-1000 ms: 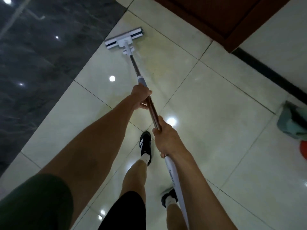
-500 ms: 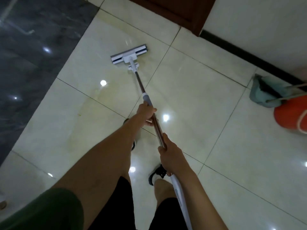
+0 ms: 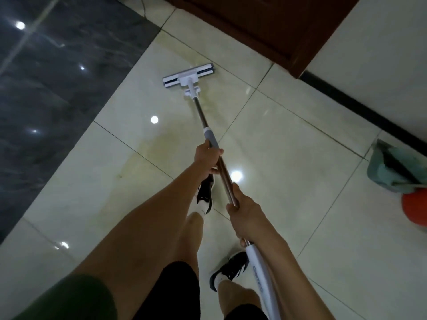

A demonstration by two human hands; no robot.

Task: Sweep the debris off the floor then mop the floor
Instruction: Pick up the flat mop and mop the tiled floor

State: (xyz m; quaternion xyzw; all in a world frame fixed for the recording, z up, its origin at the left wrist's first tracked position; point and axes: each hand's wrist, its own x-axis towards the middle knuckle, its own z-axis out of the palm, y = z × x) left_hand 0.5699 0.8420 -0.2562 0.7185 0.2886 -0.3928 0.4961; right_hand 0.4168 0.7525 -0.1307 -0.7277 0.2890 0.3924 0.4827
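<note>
Mop head (image 3: pixel 189 76) has moved nearer the door; both hands grip its pole (image 3: pixel 223 167).

Glossy cream floor tiles (image 3: pixel 288 158) are crossed by dark grout lines and dotted with light reflections. A dark grey marble strip (image 3: pixel 57 77) fills the upper left; a brown wooden door (image 3: pixel 265 24) and white wall (image 3: pixel 381 54) are seen at the upper right.

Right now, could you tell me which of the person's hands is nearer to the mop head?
Left. The left hand grips the handle's grey sleeve, nearer the mop head; the right hand holds the pole farther back.
</note>
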